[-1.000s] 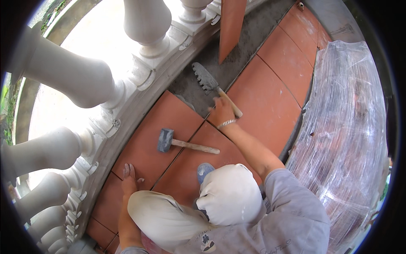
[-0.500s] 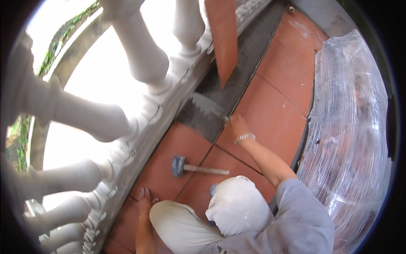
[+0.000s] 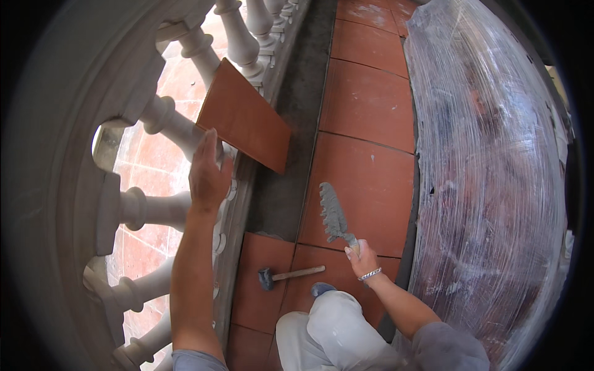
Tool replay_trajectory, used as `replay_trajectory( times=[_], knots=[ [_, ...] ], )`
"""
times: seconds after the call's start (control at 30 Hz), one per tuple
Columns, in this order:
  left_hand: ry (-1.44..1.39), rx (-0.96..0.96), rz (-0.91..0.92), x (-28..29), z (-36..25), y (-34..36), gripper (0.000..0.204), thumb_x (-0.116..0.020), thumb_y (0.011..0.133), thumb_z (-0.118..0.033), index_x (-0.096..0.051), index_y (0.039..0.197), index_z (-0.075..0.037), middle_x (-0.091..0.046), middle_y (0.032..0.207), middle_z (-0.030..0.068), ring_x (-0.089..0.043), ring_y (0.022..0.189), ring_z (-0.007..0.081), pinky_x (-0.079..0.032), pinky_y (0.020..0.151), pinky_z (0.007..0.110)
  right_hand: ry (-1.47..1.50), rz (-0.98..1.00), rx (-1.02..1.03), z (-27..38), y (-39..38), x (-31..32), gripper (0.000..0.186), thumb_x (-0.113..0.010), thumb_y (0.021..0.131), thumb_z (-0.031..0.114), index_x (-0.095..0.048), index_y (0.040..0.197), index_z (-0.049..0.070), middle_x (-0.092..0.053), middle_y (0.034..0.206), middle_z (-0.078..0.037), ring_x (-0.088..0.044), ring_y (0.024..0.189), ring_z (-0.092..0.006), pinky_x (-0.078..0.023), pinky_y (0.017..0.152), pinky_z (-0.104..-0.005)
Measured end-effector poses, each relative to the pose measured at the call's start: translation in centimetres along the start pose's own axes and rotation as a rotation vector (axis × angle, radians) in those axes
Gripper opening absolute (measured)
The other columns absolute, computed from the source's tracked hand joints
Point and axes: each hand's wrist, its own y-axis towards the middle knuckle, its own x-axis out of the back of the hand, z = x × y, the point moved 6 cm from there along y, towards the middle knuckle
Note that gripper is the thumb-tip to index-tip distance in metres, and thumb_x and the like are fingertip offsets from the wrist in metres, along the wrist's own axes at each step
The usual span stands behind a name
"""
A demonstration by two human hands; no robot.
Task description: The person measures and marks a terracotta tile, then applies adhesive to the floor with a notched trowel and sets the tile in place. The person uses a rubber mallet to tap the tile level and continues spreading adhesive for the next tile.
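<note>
My right hand point(image 3: 364, 260) is closed round the handle of a trowel point(image 3: 334, 214). Grey mortar coats its blade, which has a toothed-looking edge and is held above the red floor tiles point(image 3: 362, 179). On the left my left hand point(image 3: 210, 170) is raised with fingers stretched out, at the lower left corner of a loose terracotta tile point(image 3: 246, 117). Whether the fingertips touch that tile I cannot tell. The tile leans tilted by the balusters, over a strip of dark grey mortar bed point(image 3: 272, 204).
A rubber mallet point(image 3: 266, 278) with a wooden handle lies on laid tiles before my knees. White balusters point(image 3: 241, 43) line the left side. Along the right stands a bulky stack wrapped in clear plastic film point(image 3: 482, 185).
My left hand has lifted from the floor tiles up to the loose tile. My right hand has raised the trowel off the mortar strip's edge. The view has turned.
</note>
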Motion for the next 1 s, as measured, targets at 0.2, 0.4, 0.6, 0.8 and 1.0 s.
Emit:
replay_trajectory(
  times=[0.2, 0.4, 0.6, 0.8, 1.0],
  knots=[
    [0.359, 0.388, 0.355, -5.1, 4.8, 11.7, 0.07, -0.066, 0.089, -0.02, -0.031, 0.145, 0.002, -0.046, 0.141, 0.0246, -0.052, 0.124, 0.0407, -0.045, 0.103, 0.046, 0.004, 0.008, -0.271, -3.6, -7.7, 9.1, 0.042, -0.065, 0.087, 0.038, -0.055, 0.1, 0.0, -0.065, 0.087, -0.026, -0.062, 0.083, -0.0467, -0.048, 0.073, -0.0525],
    [0.49, 0.601, 0.518, -5.9, 8.1, 14.7, 0.038, -0.068, 0.089, -0.025, -0.053, 0.115, -0.003, -0.066, 0.113, 0.0204, -0.064, 0.107, 0.0372, -0.051, 0.091, 0.046, -0.063, 0.099, -0.55, -3.0, -15.6, 18.2, 0.042, -0.066, 0.086, 0.037, -0.054, 0.097, -0.001, -0.063, 0.088, -0.028, -0.061, 0.084, -0.0474, -0.048, 0.073, -0.0516],
    [0.242, 0.583, 0.476, -6.2, 9.3, 15.5, 0.037, -0.071, 0.082, -0.023, -0.054, 0.109, -0.002, -0.067, 0.105, 0.0233, -0.064, 0.099, 0.041, -0.05, 0.086, 0.047, -0.226, 0.181, -0.692, -0.1, -17.9, 24.9, 0.04, -0.067, 0.086, 0.036, -0.053, 0.095, -0.001, -0.063, 0.087, -0.028, -0.061, 0.085, -0.0482, -0.048, 0.074, -0.0521],
    [0.053, 0.646, 0.457, -7.0, 10.5, 15.0, 0.034, -0.071, 0.077, -0.019, -0.051, 0.097, -0.001, -0.062, 0.09, 0.0258, -0.061, 0.089, 0.0468, -0.047, 0.077, 0.05, -0.239, 0.177, -0.724, 4.2, -12.9, 30.4, 0.039, -0.067, 0.086, 0.034, -0.054, 0.098, -0.001, -0.064, 0.09, -0.028, -0.062, 0.086, -0.0487, -0.049, 0.075, -0.0534],
    [0.033, 0.839, 0.509, -6.9, 10.0, 14.9, 0.035, -0.072, 0.075, -0.017, -0.052, 0.098, -0.001, -0.063, 0.086, 0.0223, -0.062, 0.084, 0.0424, -0.048, 0.076, 0.047, -0.243, 0.212, -0.744, 6.0, -1.8, 34.0, 0.041, -0.066, 0.086, 0.035, -0.054, 0.099, -0.001, -0.064, 0.092, -0.03, -0.062, 0.086, -0.0493, -0.049, 0.074, -0.0544]
  ],
)
